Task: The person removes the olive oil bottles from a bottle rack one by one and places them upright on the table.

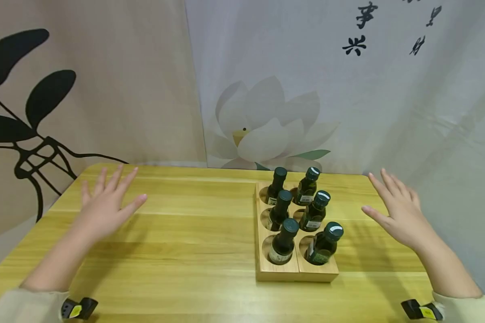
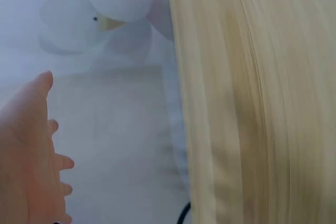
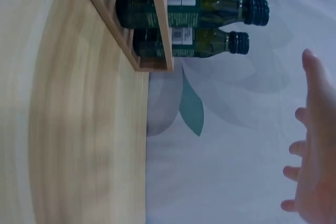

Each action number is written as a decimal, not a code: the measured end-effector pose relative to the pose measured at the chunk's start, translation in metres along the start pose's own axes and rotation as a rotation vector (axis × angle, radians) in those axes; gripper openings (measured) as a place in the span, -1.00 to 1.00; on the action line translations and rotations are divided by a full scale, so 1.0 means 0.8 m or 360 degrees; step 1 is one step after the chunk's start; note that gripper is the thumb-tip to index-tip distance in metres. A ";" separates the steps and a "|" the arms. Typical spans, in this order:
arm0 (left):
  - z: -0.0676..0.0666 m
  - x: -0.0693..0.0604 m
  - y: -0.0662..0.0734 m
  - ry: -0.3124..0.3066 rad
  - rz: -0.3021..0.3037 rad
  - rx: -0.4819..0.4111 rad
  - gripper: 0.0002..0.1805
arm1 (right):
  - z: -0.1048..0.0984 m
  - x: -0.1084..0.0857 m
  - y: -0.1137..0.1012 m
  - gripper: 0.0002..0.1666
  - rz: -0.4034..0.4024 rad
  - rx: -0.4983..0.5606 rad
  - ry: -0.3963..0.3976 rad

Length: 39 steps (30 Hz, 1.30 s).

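Observation:
My left hand [image 1: 105, 208] is held above the left side of the table with fingers spread, touching nothing. On the other side, my right hand [image 1: 402, 215] hovers to the right of the bottle rack, its fingers also spread and holding nothing. Between the hands, nearer the right one, a wooden rack [image 1: 277, 274] with round holes stands on the table. Small dark green glass bottles [image 1: 323, 244] with dark caps stand in its holes in two columns. The right wrist view shows some of these bottles [image 3: 218, 4] from the side, with pale labels, apart from the hand.
The table [image 1: 178, 251] has a light wood-grain top. Behind it hangs a pale cloth backdrop [image 1: 145, 89] with a printed lotus, dark leaves and brush characters. Small black devices with yellow labels sit at both sleeve cuffs.

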State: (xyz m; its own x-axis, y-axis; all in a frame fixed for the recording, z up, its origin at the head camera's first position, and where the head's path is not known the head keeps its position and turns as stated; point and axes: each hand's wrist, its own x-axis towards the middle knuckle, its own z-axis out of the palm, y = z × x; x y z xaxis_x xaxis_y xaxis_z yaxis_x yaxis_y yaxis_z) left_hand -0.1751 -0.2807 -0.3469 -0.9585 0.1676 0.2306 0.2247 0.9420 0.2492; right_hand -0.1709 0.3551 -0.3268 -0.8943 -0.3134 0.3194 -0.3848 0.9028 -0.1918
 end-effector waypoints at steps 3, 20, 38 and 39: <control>0.000 -0.003 0.013 0.0044 0.0027 -0.0035 -0.18 | 0.004 -0.007 -0.004 -0.09 -0.0077 0.0091 0.0065; 0.021 -0.025 0.086 0.0363 0.0253 -0.0349 -0.24 | 0.044 -0.052 -0.018 -0.19 -0.0244 0.0570 0.0181; 0.058 -0.024 0.160 0.0333 0.0442 -0.0666 -0.27 | 0.084 -0.072 -0.027 -0.07 -0.0208 0.0892 0.0021; 0.059 -0.024 0.165 0.0319 0.0444 -0.0685 -0.27 | 0.086 -0.072 -0.028 -0.07 -0.0220 0.0903 0.0021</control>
State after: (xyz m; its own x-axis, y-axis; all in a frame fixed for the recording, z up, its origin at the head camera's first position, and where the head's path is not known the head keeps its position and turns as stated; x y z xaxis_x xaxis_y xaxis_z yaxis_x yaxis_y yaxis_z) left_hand -0.1355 -0.1459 -0.3632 -0.8097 0.2957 0.5069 0.5571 0.6590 0.5054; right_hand -0.1266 0.3326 -0.4045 -0.8257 -0.4100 0.3874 -0.5629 0.5538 -0.6136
